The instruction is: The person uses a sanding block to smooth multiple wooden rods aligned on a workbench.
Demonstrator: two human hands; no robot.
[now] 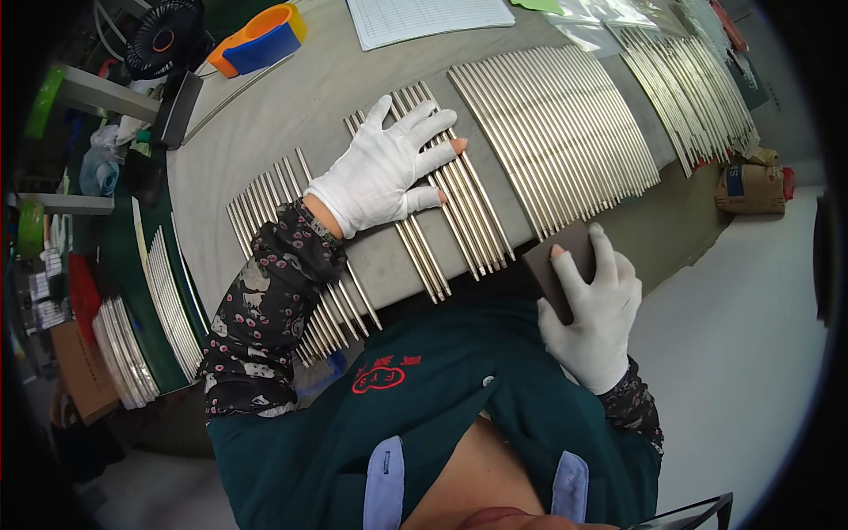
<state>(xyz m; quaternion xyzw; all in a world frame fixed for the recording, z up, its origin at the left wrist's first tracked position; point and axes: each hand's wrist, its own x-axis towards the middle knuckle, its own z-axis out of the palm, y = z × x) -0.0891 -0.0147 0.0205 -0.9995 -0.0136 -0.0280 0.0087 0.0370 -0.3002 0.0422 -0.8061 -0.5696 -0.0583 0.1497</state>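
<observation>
My left hand (382,172), in a white glove with some fingertips bare, lies flat with fingers spread across a small group of silver metal rods (473,208). My right hand (594,318), gloved the same way, grips a dark grey flat block (574,252) at the table's near edge. That block is close to the near ends of a wide, even row of metal rods (552,132). Left of my left hand, more rods (265,199) lie spaced apart, partly hidden under my sleeved forearm.
Another bundle of rods (689,97) lies at the far right, beside clear plastic bags (601,31). A printed sheet (424,19) is at the back. An orange and blue ring-shaped object (265,42) and a black fan (166,40) stand back left. More rods (172,305) sit lower left.
</observation>
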